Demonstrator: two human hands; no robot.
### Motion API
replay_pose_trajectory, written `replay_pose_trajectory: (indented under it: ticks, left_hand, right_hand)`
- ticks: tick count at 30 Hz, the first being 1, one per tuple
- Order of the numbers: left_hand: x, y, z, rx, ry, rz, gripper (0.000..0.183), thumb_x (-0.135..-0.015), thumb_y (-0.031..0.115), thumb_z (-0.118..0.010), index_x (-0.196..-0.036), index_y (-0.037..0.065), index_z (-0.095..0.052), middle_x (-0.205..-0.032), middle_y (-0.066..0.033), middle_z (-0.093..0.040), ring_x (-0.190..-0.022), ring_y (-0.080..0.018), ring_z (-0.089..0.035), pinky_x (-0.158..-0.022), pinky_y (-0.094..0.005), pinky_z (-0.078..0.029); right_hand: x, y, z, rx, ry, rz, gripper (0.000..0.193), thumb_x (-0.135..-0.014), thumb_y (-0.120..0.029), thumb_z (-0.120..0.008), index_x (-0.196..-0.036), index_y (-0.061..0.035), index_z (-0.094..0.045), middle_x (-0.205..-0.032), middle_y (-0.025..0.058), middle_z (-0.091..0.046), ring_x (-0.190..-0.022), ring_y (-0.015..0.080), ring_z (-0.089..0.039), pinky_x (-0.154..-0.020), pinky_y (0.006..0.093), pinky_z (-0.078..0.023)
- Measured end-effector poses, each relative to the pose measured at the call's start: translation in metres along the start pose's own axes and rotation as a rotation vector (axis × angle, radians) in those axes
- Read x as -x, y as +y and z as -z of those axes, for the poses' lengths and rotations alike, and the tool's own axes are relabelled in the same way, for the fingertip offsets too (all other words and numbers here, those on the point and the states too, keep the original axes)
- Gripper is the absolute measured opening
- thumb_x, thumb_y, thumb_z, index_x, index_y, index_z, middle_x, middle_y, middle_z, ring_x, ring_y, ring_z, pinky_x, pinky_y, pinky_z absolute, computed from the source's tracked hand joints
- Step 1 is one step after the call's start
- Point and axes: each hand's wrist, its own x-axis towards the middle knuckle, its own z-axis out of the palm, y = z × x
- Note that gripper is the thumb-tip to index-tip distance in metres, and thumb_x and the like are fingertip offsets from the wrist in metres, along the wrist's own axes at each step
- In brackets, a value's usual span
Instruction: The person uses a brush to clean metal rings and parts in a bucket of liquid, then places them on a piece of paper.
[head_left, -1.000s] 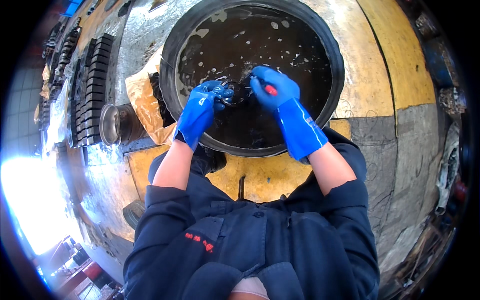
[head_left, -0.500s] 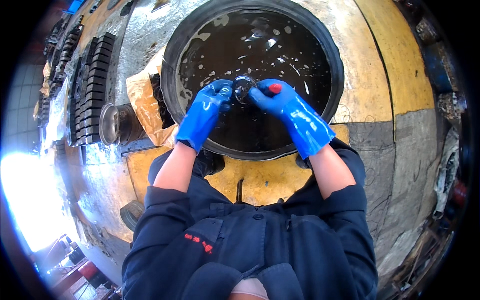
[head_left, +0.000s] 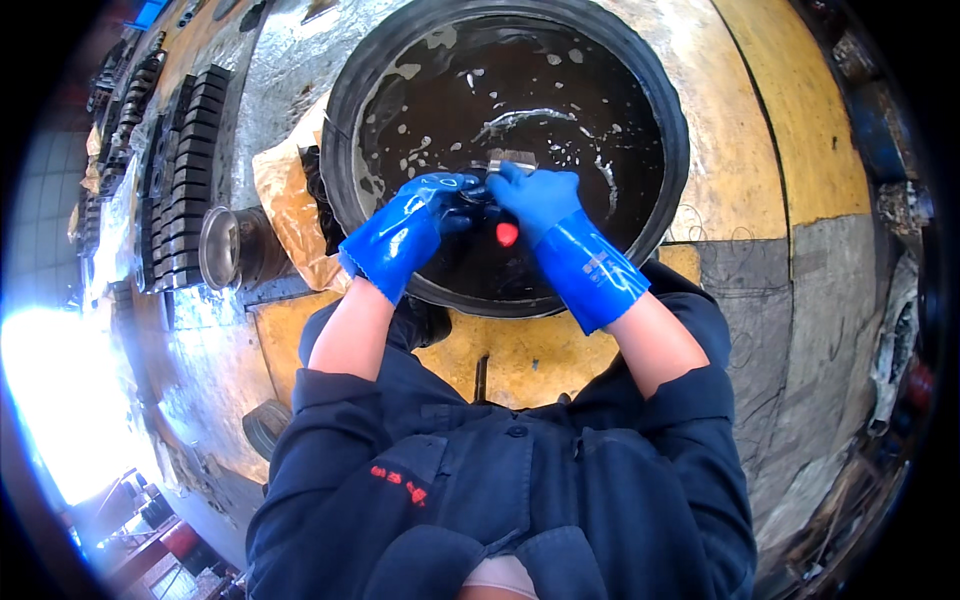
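Observation:
Blue rubber gloves cover both my hands above a round black tub (head_left: 672, 150) of dark liquid. In my right hand (head_left: 537, 197) is a paintbrush (head_left: 507, 235), its red handle end pointing toward me and its bristles and metal band showing beyond my fingers. My left hand (head_left: 437, 196) is closed on a small dark round part (head_left: 471, 193), mostly covered by the fingers. The two hands are close together, over the near half of the tub. Whether the bristles touch the part I cannot tell.
Left of the tub lies torn brown paper (head_left: 280, 190) with dark pieces inside, beside a metal cylinder (head_left: 222, 248). Stacked black blocks (head_left: 195, 170) stand farther left. A dark ring (head_left: 265, 428) rests near my left elbow. The floor (head_left: 800, 120) is yellow and grey.
My right hand has turned, swinging the red handle end toward me and the bristles outward. The round part has tilted down between my hands. Fresh ripples and foam streaks mark the liquid.

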Motion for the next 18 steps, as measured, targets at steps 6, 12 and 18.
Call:
replay_pose_trajectory:
  ticks: [6,12,18]
  left_hand:
    - [0.005,0.023,-0.017,-0.244,0.147,-0.021,0.04,-0.113,0.03,-0.065,-0.143,0.005,-0.072,-0.132,-0.0069,-0.08,-0.119,-0.0183,-0.077,-0.099,-0.0338,-0.06]
    - [0.004,0.021,-0.017,-0.204,0.095,-0.093,0.033,-0.111,0.018,-0.067,-0.139,0.002,-0.072,-0.124,-0.009,-0.079,-0.109,-0.0157,-0.075,-0.094,-0.031,-0.06]
    - [0.0,0.022,-0.021,-0.578,0.198,-0.167,0.036,-0.11,0.027,-0.069,-0.136,0.002,-0.074,-0.119,-0.0082,-0.08,-0.106,-0.0158,-0.073,-0.092,-0.032,-0.058]
  right_hand:
    - [0.003,0.022,0.025,-0.219,0.164,-0.261,0.011,-0.099,-0.024,-0.072,-0.103,-0.0184,-0.08,-0.103,0.0078,-0.081,-0.101,0.0327,-0.079,-0.083,0.0476,-0.061]
    - [-0.002,-0.022,0.054,-0.56,0.396,0.354,0.015,-0.104,-0.026,-0.071,-0.116,-0.0207,-0.079,-0.104,0.005,-0.081,-0.092,0.034,-0.079,-0.075,0.0399,-0.063]
    - [-0.001,-0.011,0.047,-0.322,0.239,0.072,0.015,-0.099,-0.032,-0.07,-0.105,-0.02,-0.076,-0.098,0.0085,-0.08,-0.091,0.0348,-0.079,-0.073,0.048,-0.061]
